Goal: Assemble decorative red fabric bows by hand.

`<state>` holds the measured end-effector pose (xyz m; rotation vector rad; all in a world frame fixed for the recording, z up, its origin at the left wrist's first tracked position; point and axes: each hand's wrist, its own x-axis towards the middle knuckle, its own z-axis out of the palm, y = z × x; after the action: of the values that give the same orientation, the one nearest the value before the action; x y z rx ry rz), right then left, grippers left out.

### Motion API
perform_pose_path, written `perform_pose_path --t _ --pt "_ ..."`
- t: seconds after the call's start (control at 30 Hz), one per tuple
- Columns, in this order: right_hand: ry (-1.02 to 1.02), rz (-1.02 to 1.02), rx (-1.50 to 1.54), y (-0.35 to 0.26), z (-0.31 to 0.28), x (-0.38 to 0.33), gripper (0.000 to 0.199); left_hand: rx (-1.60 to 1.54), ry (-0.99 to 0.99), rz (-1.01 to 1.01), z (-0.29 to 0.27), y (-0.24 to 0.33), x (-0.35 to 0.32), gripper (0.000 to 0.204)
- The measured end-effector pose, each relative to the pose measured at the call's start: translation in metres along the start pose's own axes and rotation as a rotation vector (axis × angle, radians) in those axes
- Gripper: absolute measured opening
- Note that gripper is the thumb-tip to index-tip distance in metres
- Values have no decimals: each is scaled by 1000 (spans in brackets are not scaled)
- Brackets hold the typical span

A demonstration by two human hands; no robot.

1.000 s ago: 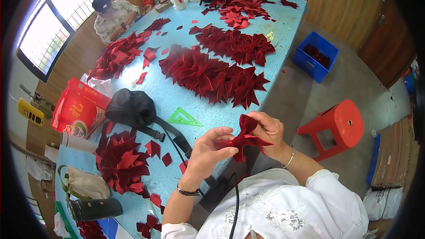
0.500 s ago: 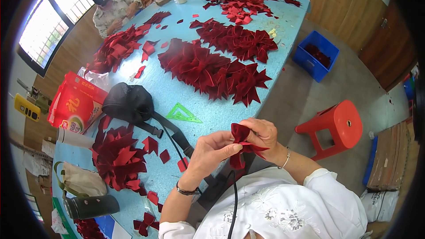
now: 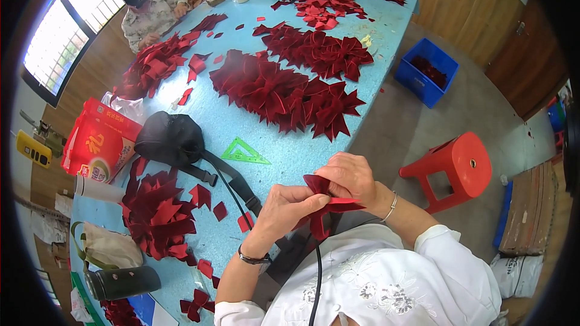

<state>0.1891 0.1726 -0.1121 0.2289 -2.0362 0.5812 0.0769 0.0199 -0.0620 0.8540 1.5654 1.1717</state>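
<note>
Both hands are busy with one dark red velvet bow (image 3: 319,224), up close in front of the white shirt (image 3: 386,284), right by the near edge of the table. The left hand (image 3: 284,210) has it pinched between thumb and fingers around the middle, and the right hand (image 3: 350,180) is curled over its upper right side, so neither one is spread wide. Can't really tell what the right fingertips are doing, they're tucked behind.

Just past the hands on the blue table (image 3: 281,151) there's a green set square (image 3: 246,158) and a black bag (image 3: 169,139) with its strap trailing toward the left wrist. Left of that, a pile of red velvet pieces (image 3: 158,217), with a dark bottle (image 3: 127,282) nearer the body. Further up, a big cluster of red bows (image 3: 284,96). Off to the right, a red stool (image 3: 471,166) and a blue bin (image 3: 417,89) sit on the floor.
</note>
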Motion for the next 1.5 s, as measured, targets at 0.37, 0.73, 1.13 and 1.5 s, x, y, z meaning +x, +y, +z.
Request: perform_pose_path --t 0.37,0.73,1.13,1.5 --pt "65 840 554 -26 14 -21 21 148 0 25 1 -3 4 25" --pt "-204 474 724 -6 -6 5 21 99 -80 -14 -4 13 -3 21" --pt "-100 -62 56 6 -6 -3 23 195 -56 -14 0 1 12 22" --pt "-108 191 114 3 8 -31 19 120 -127 -24 3 1 8 30"
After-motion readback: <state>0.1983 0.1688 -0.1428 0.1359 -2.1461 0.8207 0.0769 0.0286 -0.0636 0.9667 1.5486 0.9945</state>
